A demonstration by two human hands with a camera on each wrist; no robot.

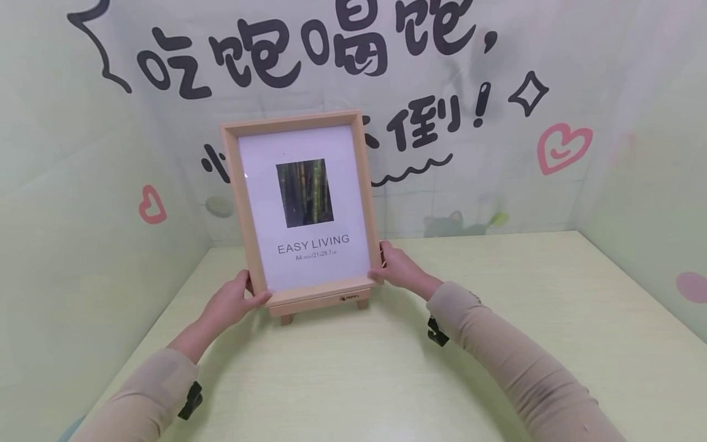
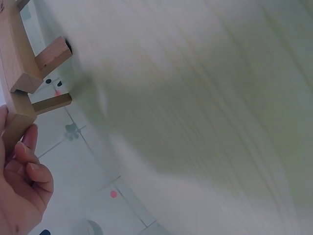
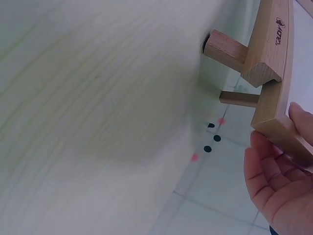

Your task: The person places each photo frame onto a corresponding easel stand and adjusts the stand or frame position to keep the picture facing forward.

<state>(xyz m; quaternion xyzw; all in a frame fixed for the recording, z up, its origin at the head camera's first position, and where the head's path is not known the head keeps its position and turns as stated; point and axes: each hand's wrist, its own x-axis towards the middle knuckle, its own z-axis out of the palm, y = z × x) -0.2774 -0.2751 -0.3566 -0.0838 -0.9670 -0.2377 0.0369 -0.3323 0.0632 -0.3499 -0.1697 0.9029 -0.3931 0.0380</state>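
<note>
Our L hand [image 1: 229,301] is curled round the frame's [image 1: 305,202] lower L corner, thumb in front; frame's upright on easel [image 1: 320,299], twd back of tbl [image 1: 359,380]; our R hand [image 1: 405,268] grips lower R corner likewise.

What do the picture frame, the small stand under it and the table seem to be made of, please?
The picture frame looks like wood, smooth and matt: its colour is tan and it barely shines. The stand seems wooden, plainly finished, since grain lines show on its cut ends. The table has a pale, matt, streaked surface, perhaps wood or printed laminate; I cannot tell which.
</note>
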